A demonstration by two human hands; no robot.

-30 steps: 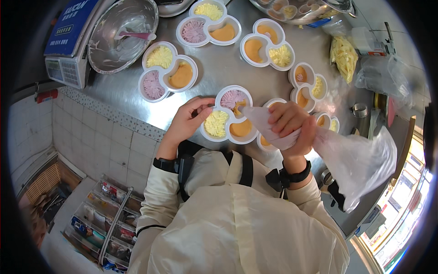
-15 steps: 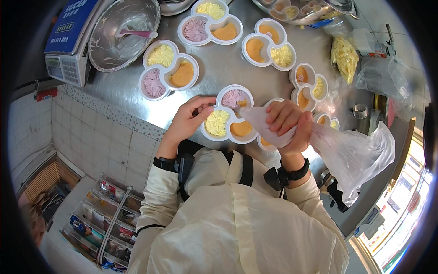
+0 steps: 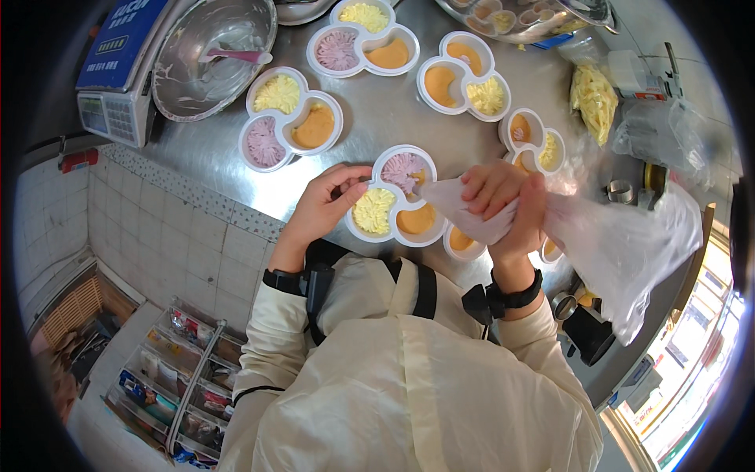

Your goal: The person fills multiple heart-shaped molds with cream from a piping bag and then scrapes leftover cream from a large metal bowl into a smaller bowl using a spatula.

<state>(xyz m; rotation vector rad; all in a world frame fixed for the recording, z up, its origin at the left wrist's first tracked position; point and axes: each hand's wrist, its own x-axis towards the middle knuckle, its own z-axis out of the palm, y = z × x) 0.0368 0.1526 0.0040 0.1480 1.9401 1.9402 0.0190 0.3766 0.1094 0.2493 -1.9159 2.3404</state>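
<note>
Piping bag [image 3: 621,244] shifted slightly to the right, at the upper compartment of the three-lobed white tray [image 3: 398,196]
The bag is tightly clasped in the right hand [image 3: 507,203], and its loose tail has been swung outward since half a second ago, while the tray has been left in place on the steel table [image 3: 370,114], just in front of the person. Its rim is touched by the left hand [image 3: 326,203]; whether it is pinched cannot be told. Pink piped cream [image 3: 401,169] is seen beside a bare orange patch, so this compartment is judged unfinished; yellow piped cream [image 3: 373,212] and smooth orange filling [image 3: 417,219] are held in the other two
</note>
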